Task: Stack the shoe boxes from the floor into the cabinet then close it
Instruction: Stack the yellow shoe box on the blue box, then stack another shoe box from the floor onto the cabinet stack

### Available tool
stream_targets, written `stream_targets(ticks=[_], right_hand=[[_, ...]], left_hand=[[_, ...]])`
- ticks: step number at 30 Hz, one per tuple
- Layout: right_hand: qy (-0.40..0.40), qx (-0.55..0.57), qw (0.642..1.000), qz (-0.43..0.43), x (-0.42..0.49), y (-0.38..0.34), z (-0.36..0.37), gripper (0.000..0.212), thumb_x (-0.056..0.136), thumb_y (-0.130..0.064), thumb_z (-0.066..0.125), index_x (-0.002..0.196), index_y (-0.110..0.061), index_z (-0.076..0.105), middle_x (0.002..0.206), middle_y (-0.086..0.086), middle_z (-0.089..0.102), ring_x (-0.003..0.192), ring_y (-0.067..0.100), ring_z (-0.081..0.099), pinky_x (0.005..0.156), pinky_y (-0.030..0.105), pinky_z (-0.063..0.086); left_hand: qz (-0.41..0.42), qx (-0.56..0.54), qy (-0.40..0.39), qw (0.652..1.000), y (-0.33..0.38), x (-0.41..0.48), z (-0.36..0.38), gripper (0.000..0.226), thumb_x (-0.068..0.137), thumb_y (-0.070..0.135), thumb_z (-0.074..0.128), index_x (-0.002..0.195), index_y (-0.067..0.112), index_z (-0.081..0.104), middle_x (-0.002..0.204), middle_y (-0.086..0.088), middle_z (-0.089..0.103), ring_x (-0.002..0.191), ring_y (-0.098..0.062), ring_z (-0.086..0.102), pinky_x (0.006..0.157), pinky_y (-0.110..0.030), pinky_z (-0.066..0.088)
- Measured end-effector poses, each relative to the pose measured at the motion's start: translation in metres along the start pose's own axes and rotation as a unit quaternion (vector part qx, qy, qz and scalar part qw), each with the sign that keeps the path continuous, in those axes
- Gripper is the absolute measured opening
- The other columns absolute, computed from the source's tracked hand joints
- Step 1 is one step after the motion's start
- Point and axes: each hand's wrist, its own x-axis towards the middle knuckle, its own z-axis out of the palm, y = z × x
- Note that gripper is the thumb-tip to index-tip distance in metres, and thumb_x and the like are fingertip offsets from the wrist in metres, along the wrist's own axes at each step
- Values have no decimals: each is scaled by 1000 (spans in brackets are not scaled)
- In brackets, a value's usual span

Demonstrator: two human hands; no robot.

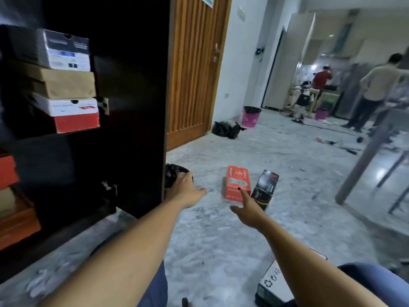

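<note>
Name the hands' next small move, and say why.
Probably bring both hands onto the orange box and grip it: the right hand is open at its near end, the left hand open and apart to its left, neither holding anything. It lies on the floor beside the black box.

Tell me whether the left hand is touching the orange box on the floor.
Apart. In the head view, a strip of bare floor shows between the left hand and the orange box.

The single head camera looks forward and down, close over the floor, with the cabinet at left.
</note>
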Motion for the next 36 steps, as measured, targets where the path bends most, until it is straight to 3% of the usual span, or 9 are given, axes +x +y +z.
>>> stream_targets(ticks=[2, 3, 6, 9, 11, 21, 27, 31, 36], right_hand=[[8, 18, 1000, 14, 11, 37, -11, 85, 76, -48, 67, 149, -21, 34, 140, 9, 56, 128, 31, 54, 105, 44, 46], [17, 25, 999, 20, 1, 36, -22, 76, 73, -45, 66, 141, -20, 42, 129, 6, 62, 122, 30, 59, 100, 41, 49], [77, 10, 995, 66, -20, 40, -54, 54, 91, -8, 63, 141, -11, 42, 119, 0, 53, 122, 23, 54, 87, 19, 38], [110, -11, 989, 103, -23, 63, -77, 71, 96, -16, 61, 155, -10, 23, 151, 13, 42, 139, 29, 40, 105, 28, 34], [118, -14, 985, 126, -22, 82, -83, 77, 96, -24, 63, 157, -12, 18, 159, 15, 31, 145, 29, 34, 113, 34, 30], [97, 38, 986, 131, 17, 171, -106, 80, 97, -31, 60, 159, -18, 11, 163, 11, 21, 148, 27, 28, 119, 40, 29], [71, 45, 987, 137, 114, 244, -100, 80, 96, -32, 60, 159, -18, 12, 162, 14, 24, 147, 29, 31, 117, 41, 32], [54, 70, 984, 152, 192, 288, -68, 79, 97, -30, 59, 159, -17, 12, 163, 12, 22, 146, 30, 32, 116, 44, 34], [61, 98, 983, 146, 271, 341, -36, 75, 99, -30, 57, 159, -19, 14, 163, 10, 23, 147, 28, 31, 117, 44, 33]], left_hand=[[17, 6, -11, 1000, 12, 11, 20, 72, 88, 50, 65, 144, 11, 42, 151, -11, 36, 133, -31, 45, 105, -39, 43], [27, 6, -17, 999, 18, 16, 28, 72, 88, 49, 66, 144, 11, 43, 150, -12, 37, 134, -30, 44, 106, -38, 42], [51, 14, -56, 997, 33, 28, 52, 75, 87, 51, 65, 147, 14, 39, 150, -10, 34, 133, -31, 46, 105, -42, 44], [73, 15, -78, 994, 44, 39, 76, 68, 87, 48, 65, 143, 17, 43, 146, -9, 38, 127, -32, 51, 101, -42, 47], [88, 16, -91, 992, 54, 43, 93, 65, 89, 47, 65, 144, 20, 42, 145, -8, 39, 127, -31, 52, 99, -39, 47], [75, 110, -158, 978, 76, 98, 170, 78, 87, 53, 66, 150, 18, 35, 155, -7, 33, 139, -29, 40, 108, -41, 41], [104, 77, -138, 982, 94, 173, 241, 62, 83, 53, 67, 137, 29, 49, 142, 1, 51, 125, -26, 53, 98, -38, 48], [100, 25, -156, 982, 80, 233, 317, 67, 77, 59, 66, 135, 29, 51, 139, 3, 56, 123, -24, 55, 100, -41, 49], [91, 12, -165, 982, 66, 314, 395, 58, 85, 42, 72, 135, 23, 52, 136, -1, 57, 123, -26, 54, 99, -37, 47]])
